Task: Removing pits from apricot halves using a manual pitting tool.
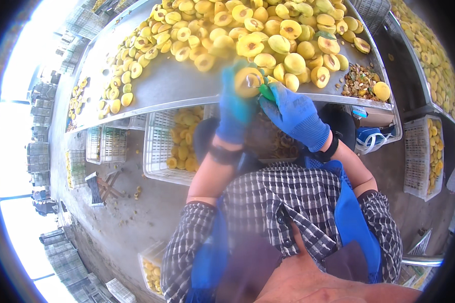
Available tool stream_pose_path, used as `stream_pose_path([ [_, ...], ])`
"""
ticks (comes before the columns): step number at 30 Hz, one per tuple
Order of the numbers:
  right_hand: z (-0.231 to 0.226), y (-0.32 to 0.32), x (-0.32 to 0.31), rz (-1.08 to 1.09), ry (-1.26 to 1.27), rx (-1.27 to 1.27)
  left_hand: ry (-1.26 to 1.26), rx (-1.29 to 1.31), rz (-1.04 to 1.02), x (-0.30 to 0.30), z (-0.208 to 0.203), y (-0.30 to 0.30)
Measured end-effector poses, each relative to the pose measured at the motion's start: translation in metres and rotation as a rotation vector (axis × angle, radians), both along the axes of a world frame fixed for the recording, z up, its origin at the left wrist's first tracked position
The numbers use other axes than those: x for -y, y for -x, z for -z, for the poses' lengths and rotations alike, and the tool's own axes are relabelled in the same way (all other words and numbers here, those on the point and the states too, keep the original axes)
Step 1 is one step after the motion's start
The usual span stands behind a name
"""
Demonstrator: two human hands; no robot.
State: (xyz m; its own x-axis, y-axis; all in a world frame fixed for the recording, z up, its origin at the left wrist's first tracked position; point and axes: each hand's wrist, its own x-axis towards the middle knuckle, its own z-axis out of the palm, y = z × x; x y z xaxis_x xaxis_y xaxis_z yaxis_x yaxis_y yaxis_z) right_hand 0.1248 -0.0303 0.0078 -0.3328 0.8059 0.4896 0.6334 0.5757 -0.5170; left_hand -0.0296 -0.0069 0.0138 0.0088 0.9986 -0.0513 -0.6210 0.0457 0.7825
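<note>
Just off the table's (187,86) near edge, the left hand (236,113), blue-gloved, has its grip clenched around a halved yellow fruit (248,82). The right hand (294,115) grasps a green-handled tool (267,92) touching that fruit. Halved fruit (268,35) is heaped toward the far edge, pits (359,81) at the right end.

Both forearms raised fwd, bare below rolled sleeves. L hand (236,112) in blue glove, fingers (226,81) curled shut. R hand (294,117) gloved too, clenched, touching L at fingertips.

Head camera looks steeply down, close over the metal table (187,83).
</note>
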Motion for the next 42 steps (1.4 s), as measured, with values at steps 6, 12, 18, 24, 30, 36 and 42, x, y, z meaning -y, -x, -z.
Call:
stream_pose_path([
  [6,0.038,-0.001,-0.002,0.127,-0.110,0.357,-0.481,-0.834,-0.244,0.011,0.001,-0.009],
  [12,0.023,-0.003,0.003,-0.043,-0.087,0.305,-0.735,-1.218,-0.481,0.011,0.002,-0.004],
  [18,0.028,-0.008,-0.001,-0.188,0.061,0.148,-0.427,-0.710,-0.118,0.007,0.004,0.001],
  [24,0.025,0.002,0.003,-0.178,0.254,-0.027,-0.562,-1.041,-0.388,0.004,0.031,-0.003],
  [30,0.036,-0.017,-0.009,-0.186,0.057,-0.102,-0.320,0.043,0.121,0.001,0.016,-0.006],
  [36,0.012,-0.021,0.001,-0.075,0.100,-0.258,-0.651,-0.833,-0.125,0.008,0.017,0.001],
  [42,0.005,-0.021,0.002,-0.120,0.006,0.074,-0.330,-0.412,-0.008,0.014,0.019,-0.004],
])
